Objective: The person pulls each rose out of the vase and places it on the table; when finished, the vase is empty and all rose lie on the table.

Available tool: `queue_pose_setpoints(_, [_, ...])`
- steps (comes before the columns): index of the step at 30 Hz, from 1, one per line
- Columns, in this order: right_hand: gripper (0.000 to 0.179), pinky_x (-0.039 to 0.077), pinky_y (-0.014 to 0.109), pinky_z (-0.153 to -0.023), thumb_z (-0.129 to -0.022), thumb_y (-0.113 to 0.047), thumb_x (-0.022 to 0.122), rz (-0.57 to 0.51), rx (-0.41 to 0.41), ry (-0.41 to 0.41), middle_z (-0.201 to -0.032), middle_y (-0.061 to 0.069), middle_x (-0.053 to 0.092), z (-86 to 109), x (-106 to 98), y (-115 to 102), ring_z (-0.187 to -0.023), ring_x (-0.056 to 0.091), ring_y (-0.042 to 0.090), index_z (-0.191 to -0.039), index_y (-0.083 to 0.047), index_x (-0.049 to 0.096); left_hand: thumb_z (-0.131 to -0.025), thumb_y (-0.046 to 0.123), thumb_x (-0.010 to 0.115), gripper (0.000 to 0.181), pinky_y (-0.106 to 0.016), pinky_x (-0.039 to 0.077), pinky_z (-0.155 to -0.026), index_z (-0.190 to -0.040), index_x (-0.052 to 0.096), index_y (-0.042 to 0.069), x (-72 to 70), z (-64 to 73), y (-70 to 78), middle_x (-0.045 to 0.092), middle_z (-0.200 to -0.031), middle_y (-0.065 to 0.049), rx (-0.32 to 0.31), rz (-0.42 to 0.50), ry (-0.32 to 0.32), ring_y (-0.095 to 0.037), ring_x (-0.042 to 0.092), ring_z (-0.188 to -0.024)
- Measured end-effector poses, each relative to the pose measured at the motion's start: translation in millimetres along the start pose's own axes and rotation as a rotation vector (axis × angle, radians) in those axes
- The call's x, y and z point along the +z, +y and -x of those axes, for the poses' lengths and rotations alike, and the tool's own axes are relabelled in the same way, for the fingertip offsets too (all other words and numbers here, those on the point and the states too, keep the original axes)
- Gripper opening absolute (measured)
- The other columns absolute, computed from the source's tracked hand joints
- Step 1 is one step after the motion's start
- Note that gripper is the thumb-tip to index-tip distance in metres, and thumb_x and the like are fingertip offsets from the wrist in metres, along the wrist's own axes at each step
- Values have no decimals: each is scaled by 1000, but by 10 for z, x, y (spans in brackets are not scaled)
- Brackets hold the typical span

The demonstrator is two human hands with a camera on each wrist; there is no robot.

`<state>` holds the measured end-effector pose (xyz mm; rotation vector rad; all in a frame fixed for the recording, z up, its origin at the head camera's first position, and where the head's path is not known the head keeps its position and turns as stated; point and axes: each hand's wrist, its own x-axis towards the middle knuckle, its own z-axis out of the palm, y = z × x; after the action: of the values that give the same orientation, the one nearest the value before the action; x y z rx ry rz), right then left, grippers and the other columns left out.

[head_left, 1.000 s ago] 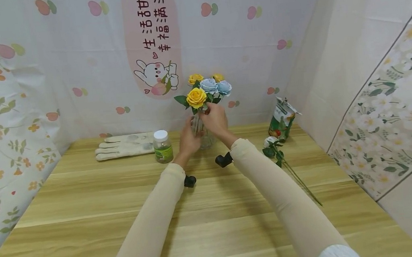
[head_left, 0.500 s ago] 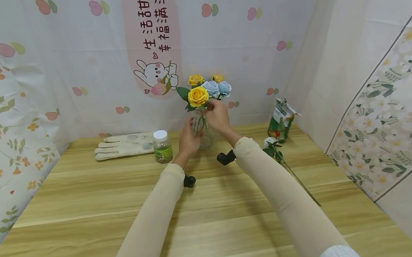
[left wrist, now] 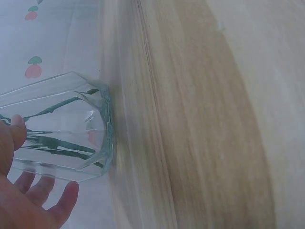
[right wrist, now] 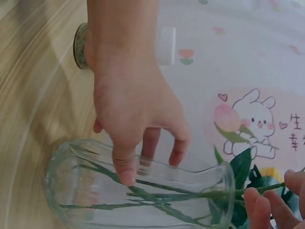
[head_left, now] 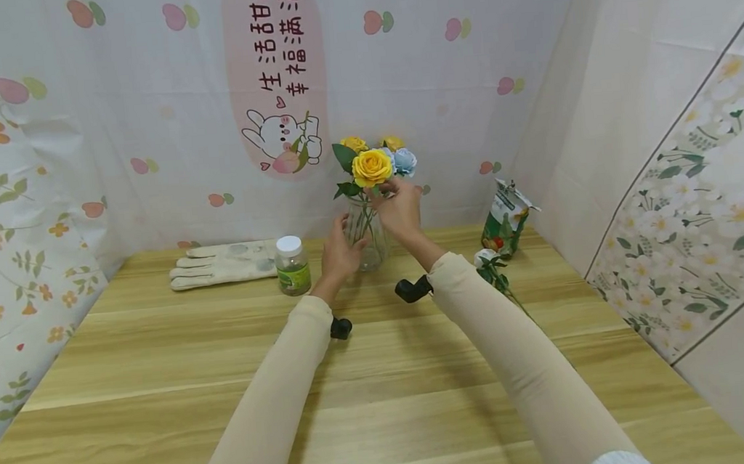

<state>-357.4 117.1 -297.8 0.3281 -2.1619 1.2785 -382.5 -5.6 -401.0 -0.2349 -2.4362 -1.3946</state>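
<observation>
A clear glass vase [head_left: 371, 252] stands upright at the back of the table with green stems inside it. My left hand [head_left: 341, 252] holds the vase's side, its thumb [right wrist: 125, 167] across the front of the glass and fingers behind. At the vase mouth my right hand [head_left: 402, 211] pinches the stem of a yellow rose [head_left: 372, 167], as the right wrist view shows beside the rim [right wrist: 228, 191]. Behind that bloom are more yellow roses [head_left: 355, 144] and a blue rose [head_left: 404, 161]. In the left wrist view stem ends [left wrist: 66, 143] reach near the vase's base.
Left of the vase are a jar with a white lid [head_left: 292, 266] and a pale work glove [head_left: 224, 264]. To the right, a white rose [head_left: 487, 258] lies before a green and white pouch [head_left: 506, 220]. Patterned cloth [head_left: 193, 129] hangs behind the wooden table [head_left: 162, 394].
The front yellow rose has shifted right and slightly up with my right hand, now covering one blue rose. My left hand has stayed at the vase.
</observation>
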Motion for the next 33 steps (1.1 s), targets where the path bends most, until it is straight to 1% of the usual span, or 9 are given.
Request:
queue_pose_setpoints(3, [26,52,43,-94,-94,-19,70,-38,8,5,-91,17,72,8,-23,-41,-73,72,29,-116,-5,70,-95,22,70,66,-53,42,-104,-150,35,15,-2,-3,-7,46,-151,-10,-5,-3,-4,-34,46,-134])
queue_pose_setpoints(6, [27,58,35,-69,-95,-18,69,-91,-2,4,-93,20,72,13,-61,-81,-72,71,31,-117,-3,68,-95,23,70,66,-52,43,-103,-150,34,16,7,1,-15,45,-151,-9,-10,-11,-9,-33,46,-134])
queue_pose_setpoints(7, [27,57,33,-66,-96,-18,68,-107,-10,5,-92,22,71,13,-77,-93,-73,70,33,-117,-1,67,-95,24,70,66,-52,43,-103,-150,34,17,11,1,-18,45,-151,-8,-13,-14,-10,-33,47,-134])
queue_pose_setpoints(12, [25,51,29,-65,-95,-16,68,-138,-63,46,-93,23,73,-12,-164,-136,-77,70,33,-114,2,67,-95,27,70,67,-50,43,-103,-151,33,19,23,5,-26,44,-152,-6,-20,-28,-22,-32,46,-134])
queue_pose_setpoints(18, [20,53,25,-61,-93,-17,71,-150,-73,141,-94,16,75,-67,-262,-185,-74,69,18,-106,-1,69,-95,22,70,68,-52,44,-101,-152,33,19,11,13,-27,44,-153,-5,-12,6,-16,-34,47,-133])
queue_pose_setpoints(24, [20,58,40,-55,-91,-11,72,-240,-82,174,-94,19,74,-101,-362,-240,-68,68,11,-106,3,69,-95,21,69,68,-51,43,-103,-152,32,21,-9,17,-27,44,-153,-5,0,6,-29,-33,46,-133])
queue_pose_setpoints(27, [18,58,36,-54,-91,-10,72,-261,-92,179,-95,19,74,-112,-419,-284,-70,69,12,-106,1,70,-96,22,68,67,-51,43,-103,-152,32,20,-15,16,-30,44,-153,-6,3,6,-34,-33,46,-134])
queue_pose_setpoints(31, [17,55,25,-50,-92,-11,72,-287,-101,188,-95,18,74,-124,-504,-348,-75,72,27,-104,0,70,-96,23,68,67,-51,42,-104,-152,32,19,-17,12,-26,43,-153,-7,1,4,-37,-33,45,-134])
queue_pose_setpoints(33, [17,53,22,-48,-91,-12,73,-309,-98,198,-95,17,74,-123,-547,-385,-70,71,28,-103,0,70,-96,23,68,67,-52,42,-104,-152,32,19,-17,12,-31,43,-153,-6,-5,7,-40,-33,45,-135])
